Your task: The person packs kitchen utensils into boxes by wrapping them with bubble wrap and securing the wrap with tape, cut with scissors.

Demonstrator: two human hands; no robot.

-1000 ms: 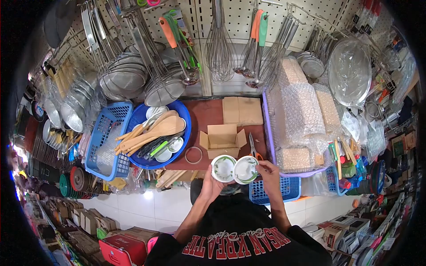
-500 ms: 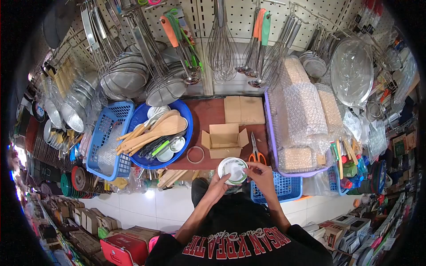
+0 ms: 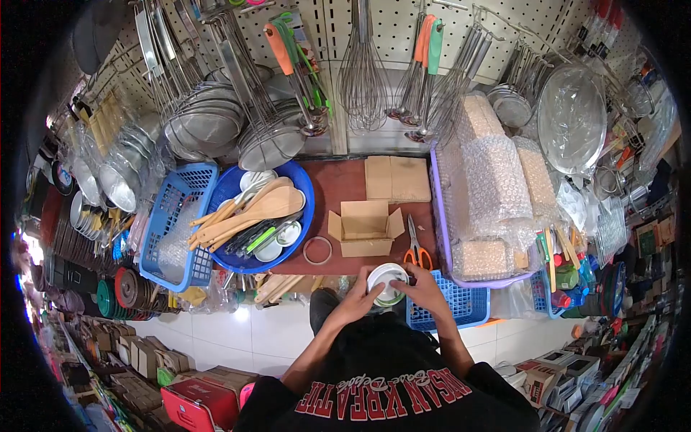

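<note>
A small white bowl with green marking [image 3: 389, 275] is held between both hands, over the table's front edge. My left hand [image 3: 357, 299] grips its left side, thumb over the rim. On the other side my right hand [image 3: 423, 291] closes round the rim, its thumb reaching inside. Just beyond the bowl, an open cardboard box [image 3: 365, 247] stands on the dark red table [image 3: 338, 173] with its flaps spread. Orange-handled scissors [image 3: 417, 257] lie right of the box, and a tape ring [image 3: 317, 250] lies to its left.
A blue basin [image 3: 308, 209] on the left holds wooden spoons and small bowls, beside a light-blue basket [image 3: 152, 245]. Bubble-wrapped packages [image 3: 497, 187] fill a purple basket [image 3: 440, 223] on the right. Flattened cardboard [image 3: 397, 178] lies at the back. Whisks [image 3: 362, 79] and strainers hang above.
The bowl has moved slightly to the right and turned in my hands. My right hand has shifted from the bowl's far right rim to a fuller grip, thumb inside.
</note>
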